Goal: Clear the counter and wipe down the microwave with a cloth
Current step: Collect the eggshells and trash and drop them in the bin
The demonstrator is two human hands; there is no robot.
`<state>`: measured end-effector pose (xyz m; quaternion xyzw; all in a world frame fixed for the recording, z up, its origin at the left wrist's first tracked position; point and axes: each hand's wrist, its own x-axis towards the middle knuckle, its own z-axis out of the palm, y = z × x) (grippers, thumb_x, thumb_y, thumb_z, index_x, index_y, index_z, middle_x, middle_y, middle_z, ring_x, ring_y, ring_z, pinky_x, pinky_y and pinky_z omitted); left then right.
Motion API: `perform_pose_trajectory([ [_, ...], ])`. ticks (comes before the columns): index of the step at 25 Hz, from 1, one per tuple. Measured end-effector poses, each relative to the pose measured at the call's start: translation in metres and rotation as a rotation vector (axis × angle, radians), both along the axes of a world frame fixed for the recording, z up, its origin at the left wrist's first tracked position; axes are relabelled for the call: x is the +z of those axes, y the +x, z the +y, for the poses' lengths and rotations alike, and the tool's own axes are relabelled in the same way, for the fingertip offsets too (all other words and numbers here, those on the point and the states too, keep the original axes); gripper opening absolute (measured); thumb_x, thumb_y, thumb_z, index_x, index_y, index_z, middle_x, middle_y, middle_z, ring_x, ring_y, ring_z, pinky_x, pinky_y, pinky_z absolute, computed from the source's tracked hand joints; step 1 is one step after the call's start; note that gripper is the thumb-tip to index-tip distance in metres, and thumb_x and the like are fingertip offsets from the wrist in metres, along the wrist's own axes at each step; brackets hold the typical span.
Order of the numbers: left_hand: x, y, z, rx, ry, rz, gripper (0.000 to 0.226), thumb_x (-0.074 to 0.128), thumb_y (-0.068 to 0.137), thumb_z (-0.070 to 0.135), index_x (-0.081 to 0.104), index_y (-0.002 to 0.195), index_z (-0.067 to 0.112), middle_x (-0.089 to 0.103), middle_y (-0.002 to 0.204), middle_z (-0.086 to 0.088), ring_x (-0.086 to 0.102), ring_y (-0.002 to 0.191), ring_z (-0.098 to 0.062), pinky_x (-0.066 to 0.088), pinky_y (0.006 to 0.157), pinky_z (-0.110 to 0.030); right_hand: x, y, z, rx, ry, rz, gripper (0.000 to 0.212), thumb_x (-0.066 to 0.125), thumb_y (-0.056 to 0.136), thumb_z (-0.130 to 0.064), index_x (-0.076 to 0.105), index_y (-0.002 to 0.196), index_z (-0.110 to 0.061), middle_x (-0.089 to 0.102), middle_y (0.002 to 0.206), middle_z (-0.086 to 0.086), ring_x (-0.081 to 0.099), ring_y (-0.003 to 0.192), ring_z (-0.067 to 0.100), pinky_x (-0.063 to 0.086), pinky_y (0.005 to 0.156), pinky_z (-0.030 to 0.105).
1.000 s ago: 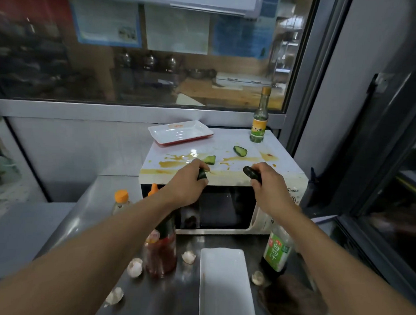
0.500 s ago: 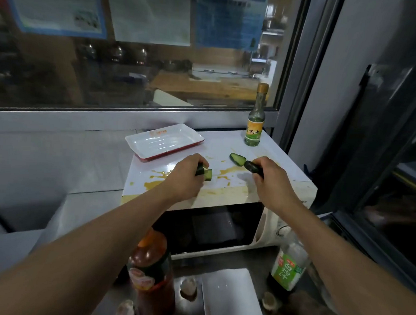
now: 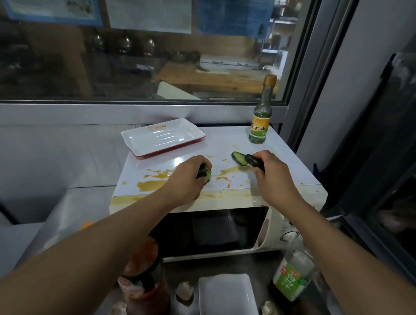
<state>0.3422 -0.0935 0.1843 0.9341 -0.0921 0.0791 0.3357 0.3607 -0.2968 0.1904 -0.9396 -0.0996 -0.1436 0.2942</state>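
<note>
Broadly, the steel counter (image 3: pixel 62 212) carries a cream microwave (image 3: pixel 265 230), its dark door facing the camera and its white top smeared with a yellow-brown sauce spill (image 3: pixel 152 182) that runs over the front edge. On the back left of the microwave top lies a white rectangular tray (image 3: pixel 163 137) with a red underside; at the back right corner stands a glass sauce bottle (image 3: pixel 261 112) with a yellow label and a tan cap. On the counter in front of the microwave stand a red sauce jar (image 3: pixel 145 281) on the left and a clear bottle with a green label (image 3: pixel 292 275) on the right, with a white rectangular dish (image 3: pixel 228 300) between them and several pale eggshell pieces (image 3: pixel 184 289) scattered around.

Both hands are over the microwave top. The left hand (image 3: pixel 185 178) has its fingers curled round a cucumber piece (image 3: pixel 205 173), just beside the spill. The right hand (image 3: pixel 272 174) pinches a dark cucumber piece (image 3: pixel 253 160), whose tip touches or overlaps a cucumber slice (image 3: pixel 238 158) lying on the top. No cloth shows in view.
</note>
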Motion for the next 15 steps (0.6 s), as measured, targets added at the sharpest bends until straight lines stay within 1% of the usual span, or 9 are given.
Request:
perform_pose_trajectory([
  [3,-0.001,-0.001,-0.001,-0.004,0.015,0.000,0.030,0.053,0.089,0.004,0.054,0.118,0.013,0.057,0.116,-0.007,0.049,0.095,-0.015,0.035,0.078,-0.018,-0.002,0.004,-0.002,0.010,0.003,-0.007,0.027,0.049,0.094,-0.008,0.050,0.120,-0.011,0.055,0.120,0.009,0.051,0.107,0.027,0.045,0.090,0.041],
  [6,-0.002,0.000,-0.004,-0.012,0.061,-0.005,0.035,0.054,0.089,0.004,0.054,0.123,0.013,0.055,0.124,-0.008,0.052,0.109,-0.021,0.036,0.086,-0.019,-0.003,0.008,-0.005,0.010,0.002,-0.010,0.027,0.050,0.093,-0.008,0.050,0.120,-0.011,0.055,0.120,0.009,0.051,0.108,0.027,0.044,0.090,0.038],
  [8,-0.002,0.001,-0.005,-0.014,0.097,-0.011,0.038,0.055,0.089,0.004,0.054,0.125,0.014,0.054,0.126,-0.007,0.051,0.114,-0.022,0.035,0.089,-0.018,-0.003,0.011,-0.006,0.006,-0.003,-0.008,0.027,0.051,0.093,-0.008,0.050,0.120,-0.010,0.054,0.120,0.009,0.051,0.107,0.027,0.044,0.090,0.037],
  [12,-0.001,0.003,-0.006,-0.001,0.120,-0.022,0.038,0.055,0.089,0.005,0.056,0.125,0.016,0.054,0.123,-0.007,0.052,0.110,-0.021,0.035,0.087,-0.018,-0.003,0.020,-0.004,-0.007,-0.016,-0.006,0.025,0.052,0.093,-0.010,0.051,0.118,-0.011,0.052,0.119,0.009,0.050,0.106,0.026,0.044,0.090,0.041],
  [15,-0.001,0.007,-0.009,0.017,0.113,-0.011,0.036,0.054,0.090,0.006,0.055,0.125,0.015,0.054,0.120,-0.008,0.052,0.109,-0.022,0.034,0.085,-0.018,-0.002,0.029,0.001,-0.020,-0.038,-0.008,0.026,0.052,0.093,-0.011,0.052,0.119,-0.011,0.049,0.120,0.009,0.047,0.111,0.026,0.043,0.091,0.041],
])
